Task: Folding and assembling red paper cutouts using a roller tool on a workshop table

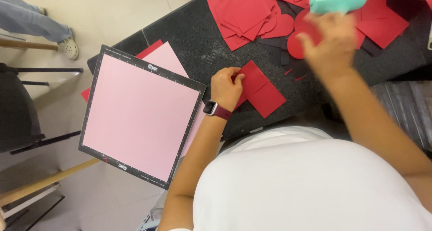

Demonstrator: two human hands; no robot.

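Two hands: left hand [226, 88] pinches red card [260, 89]; right hand [330, 42] blurred.

Pale beige tiles cover the floor [117, 8]. A dark speckled stone surface [202, 42] runs across the top right. At left stands a black chair [18, 109], with light wooden bars [40, 183] below it. Lighting is soft and even.
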